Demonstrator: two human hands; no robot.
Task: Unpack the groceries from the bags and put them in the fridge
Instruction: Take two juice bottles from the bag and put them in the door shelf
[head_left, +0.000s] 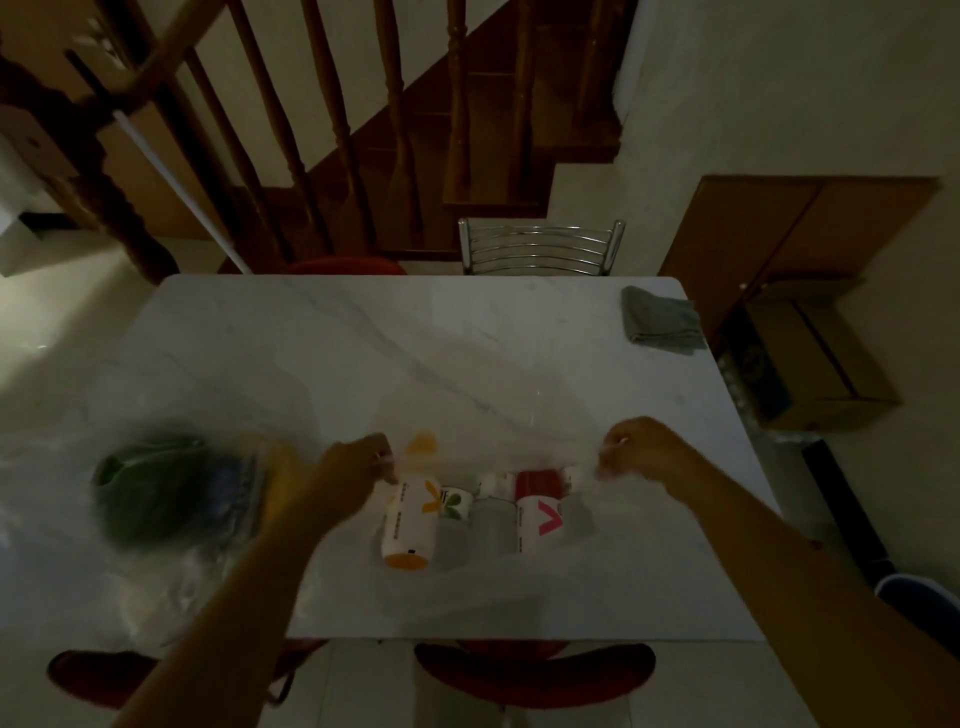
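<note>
A clear plastic bag (467, 582) lies on the white marble table (363, 338) near its front edge. Inside it lie several bottles side by side: an orange-capped one (410, 519), a small one with a green leaf label (454, 512), a clear one (491, 519) and a red-capped one (539, 512). My left hand (358, 470) pinches the bag's left edge and my right hand (641, 452) pinches its right edge, holding the opening stretched apart. A second clear bag (171, 493) to the left holds something green and something blue, blurred.
A folded grey cloth (660, 322) lies on the table's far right corner. A chrome chair (540, 247) stands behind the table and red chair seats (535, 670) in front. A cardboard box (815, 364) sits on the floor at right, and a wooden staircase rises behind.
</note>
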